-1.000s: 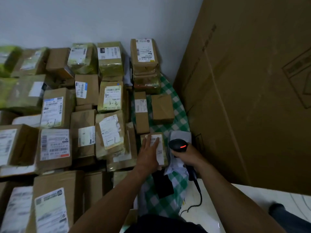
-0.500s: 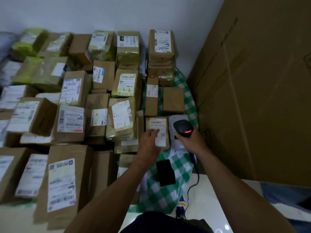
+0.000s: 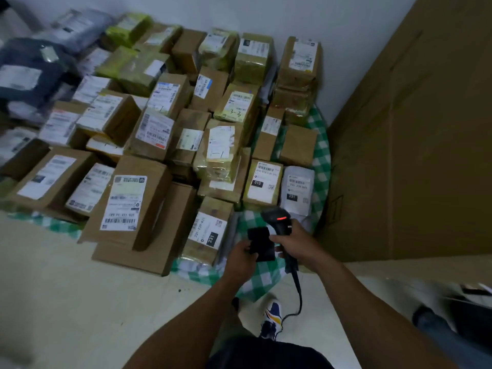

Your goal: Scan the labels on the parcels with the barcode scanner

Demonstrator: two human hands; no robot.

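Several labelled parcels lie packed together on a green checked cloth (image 3: 323, 161) on the floor. My right hand (image 3: 294, 245) grips the handle of a black corded barcode scanner (image 3: 278, 221), whose red light glows on top. My left hand (image 3: 243, 255) holds a small black flat object (image 3: 261, 243) just left of the scanner. Beyond the hands lie a brown parcel labelled 010 (image 3: 262, 183) and a white pouch labelled 231 (image 3: 296, 190). A brown box labelled 231 (image 3: 207, 231) sits to the left of my left hand.
A huge cardboard carton (image 3: 415, 145) stands along the right, against the white wall (image 3: 338, 25). Dark and grey mailer bags (image 3: 29, 70) are piled at the far left. Pale floor (image 3: 66, 302) stretches at the lower left. My foot in a sneaker (image 3: 271, 319) stands near the cloth's edge.
My left hand left the 010 parcel's label, drew back and picked up the black object from the cloth. The scanner drew back towards me too. The view pulled away and turned left.
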